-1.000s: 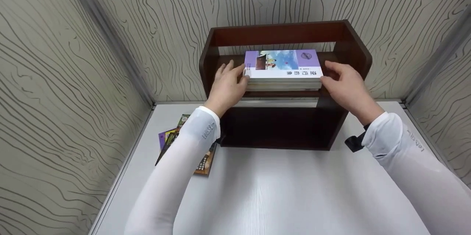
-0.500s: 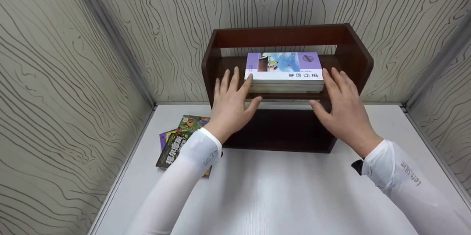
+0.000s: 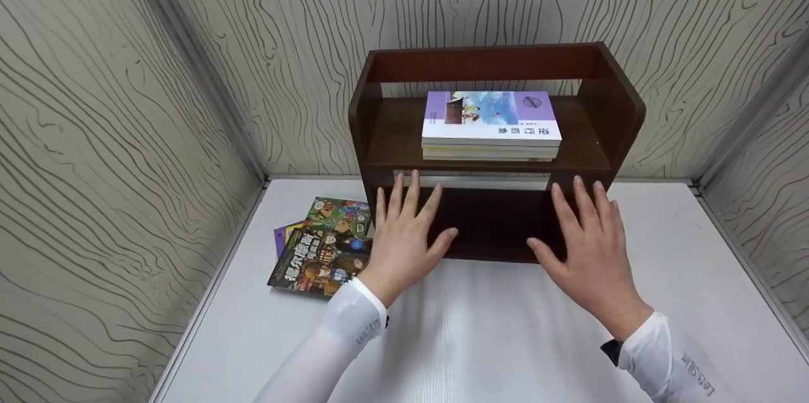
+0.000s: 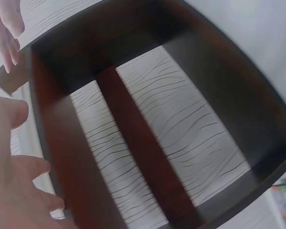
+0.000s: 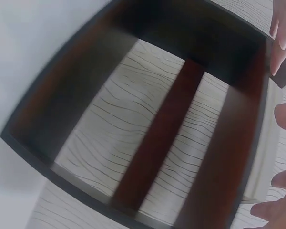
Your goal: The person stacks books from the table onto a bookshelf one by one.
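A stack of books (image 3: 492,131) lies flat on the upper board of a dark brown bookshelf (image 3: 398,144). Its top book has a purple and white cover with a sky picture. My left hand (image 3: 404,239), fingers spread and straight, is in front of the shelf's lower left part and holds nothing. At the lower right part, my right hand (image 3: 589,251) has its fingers extended, likewise with nothing in it. Each wrist view shows the shelf's open lower compartment (image 4: 138,138) from the front, with fingers along the image edge.
Several colourful books (image 3: 322,251) lie overlapped on the white table (image 3: 480,340), left of the shelf and partly behind my left hand. Wood-patterned walls (image 3: 303,24) enclose the table at the back and both sides.
Both hands have let go of the book stack's ends and drawn back, down toward the table, with fingers straightening. The stack stays on the upper board. More of the books at left shows.
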Available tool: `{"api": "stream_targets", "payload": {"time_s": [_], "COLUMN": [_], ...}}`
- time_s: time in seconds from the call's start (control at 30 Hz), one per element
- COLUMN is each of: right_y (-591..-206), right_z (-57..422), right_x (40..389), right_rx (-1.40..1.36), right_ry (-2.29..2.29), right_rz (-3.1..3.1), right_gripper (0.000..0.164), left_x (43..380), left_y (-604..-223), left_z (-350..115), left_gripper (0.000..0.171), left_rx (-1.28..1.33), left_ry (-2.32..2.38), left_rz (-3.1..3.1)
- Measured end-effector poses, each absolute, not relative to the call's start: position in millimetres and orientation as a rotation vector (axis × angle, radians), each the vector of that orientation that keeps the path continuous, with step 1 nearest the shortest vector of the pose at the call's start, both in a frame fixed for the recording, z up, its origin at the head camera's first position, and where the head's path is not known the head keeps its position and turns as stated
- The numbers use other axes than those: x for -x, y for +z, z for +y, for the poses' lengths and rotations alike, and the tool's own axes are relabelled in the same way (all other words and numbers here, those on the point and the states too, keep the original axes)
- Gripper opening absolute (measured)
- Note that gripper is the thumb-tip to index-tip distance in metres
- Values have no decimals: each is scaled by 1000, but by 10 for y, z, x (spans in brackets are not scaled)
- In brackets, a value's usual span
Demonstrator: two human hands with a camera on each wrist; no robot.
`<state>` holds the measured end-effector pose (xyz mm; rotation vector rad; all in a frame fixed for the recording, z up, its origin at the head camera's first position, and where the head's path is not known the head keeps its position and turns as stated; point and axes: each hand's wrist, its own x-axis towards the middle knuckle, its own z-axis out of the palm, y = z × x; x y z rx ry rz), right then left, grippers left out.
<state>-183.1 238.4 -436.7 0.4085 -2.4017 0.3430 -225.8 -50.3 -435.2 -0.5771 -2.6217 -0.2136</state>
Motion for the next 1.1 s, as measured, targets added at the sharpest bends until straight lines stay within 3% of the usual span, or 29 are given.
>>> {"api": "stream_targets", "payload": {"time_s": [0.6, 1.1], "right_y": [-5342, -5813], "right_z": [2532, 2612], "right_x": [1610, 1455], "right_rx": [-255, -169], "right_ry": [363, 371], "right_rz": [-2650, -2756], "right_gripper": [85, 85], "left_x": [1988, 1851], "left_y": [-5345, -5778], "left_z": [-720, -878], "left_gripper": [72, 69], "left_rx": [508, 469], "left_ry": [-213, -231], "left_rz": [-2809, -2908]}}
